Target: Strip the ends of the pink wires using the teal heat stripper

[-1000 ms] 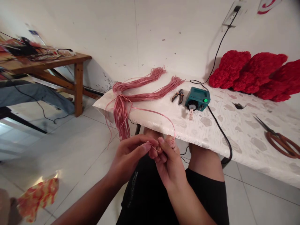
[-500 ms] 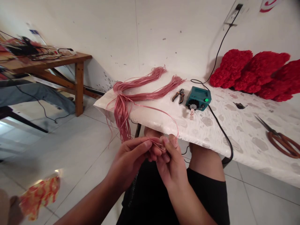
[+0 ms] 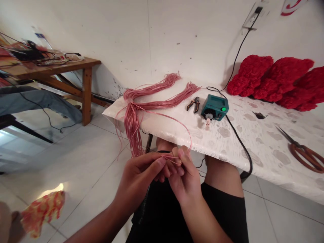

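My left hand (image 3: 141, 177) and my right hand (image 3: 186, 177) meet over my lap, below the table's edge. Both pinch the end of one thin pink cord (image 3: 174, 122), which loops up from my fingers over the table edge to a large bundle of pink cords (image 3: 141, 101). That bundle lies on the white table (image 3: 227, 141) and partly hangs off its left corner. The cord's end is folded between my fingertips, and how it is folded is hidden.
On the table lie orange-handled pliers (image 3: 193, 103), a teal device (image 3: 214, 107) with a green light and a black cable (image 3: 238, 138), brown scissors (image 3: 302, 151), and red fluffy pieces (image 3: 273, 82) by the wall. A wooden bench (image 3: 50, 69) stands at left. A patterned cloth (image 3: 42, 212) lies on the floor.
My hands stay together on the cord end; the fingers have shifted slightly and the loop has sunk a little. The view has drifted slightly.
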The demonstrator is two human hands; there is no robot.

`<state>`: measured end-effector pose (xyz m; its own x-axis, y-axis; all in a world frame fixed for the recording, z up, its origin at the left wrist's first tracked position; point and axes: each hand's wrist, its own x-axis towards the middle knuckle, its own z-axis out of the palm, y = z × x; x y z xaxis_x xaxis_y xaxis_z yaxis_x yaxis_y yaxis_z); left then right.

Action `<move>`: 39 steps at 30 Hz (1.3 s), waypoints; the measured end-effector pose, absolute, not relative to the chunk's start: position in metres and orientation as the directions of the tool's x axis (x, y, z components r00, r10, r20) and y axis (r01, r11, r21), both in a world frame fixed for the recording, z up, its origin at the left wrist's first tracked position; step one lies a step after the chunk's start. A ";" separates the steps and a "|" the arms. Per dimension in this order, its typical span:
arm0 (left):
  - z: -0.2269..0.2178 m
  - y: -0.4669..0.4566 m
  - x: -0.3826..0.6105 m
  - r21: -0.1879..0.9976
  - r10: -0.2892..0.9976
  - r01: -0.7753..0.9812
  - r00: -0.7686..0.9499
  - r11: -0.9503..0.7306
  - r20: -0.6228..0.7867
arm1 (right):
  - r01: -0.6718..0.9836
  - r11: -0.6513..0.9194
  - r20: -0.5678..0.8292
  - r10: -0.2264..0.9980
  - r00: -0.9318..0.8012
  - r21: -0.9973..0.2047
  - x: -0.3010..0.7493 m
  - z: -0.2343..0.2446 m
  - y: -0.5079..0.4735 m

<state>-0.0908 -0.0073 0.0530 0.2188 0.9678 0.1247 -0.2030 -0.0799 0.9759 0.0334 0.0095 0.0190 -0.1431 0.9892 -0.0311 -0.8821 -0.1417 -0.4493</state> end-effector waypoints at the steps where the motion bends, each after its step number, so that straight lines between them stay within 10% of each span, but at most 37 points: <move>1: 0.055 -0.009 -0.091 0.979 0.969 -0.176 0.201 -0.107 0.143 | -0.879 -0.136 -0.033 0.990 -0.137 -0.458 0.033 0.019 0.010; 12: 0.063 -0.010 -0.185 0.866 0.976 0.466 0.190 -0.181 0.102 | -0.629 -0.024 -0.126 0.985 0.118 -0.777 0.014 -0.003 0.007; 21: 0.064 0.013 -0.192 0.983 0.990 0.179 0.121 0.044 -0.066 | -0.043 -0.031 -0.015 0.944 -0.329 -0.999 -0.066 -0.054 -0.003; 29: 0.050 0.018 -0.199 0.973 0.933 -0.107 0.322 0.206 -0.162 | 0.324 0.121 -0.114 0.776 -0.620 -0.938 -0.090 -0.101 -0.001; 39: 0.032 0.017 -0.196 0.945 0.921 0.251 0.275 0.210 -0.277 | 0.509 0.384 -0.166 0.649 -0.742 -0.771 -0.081 -0.113 -0.005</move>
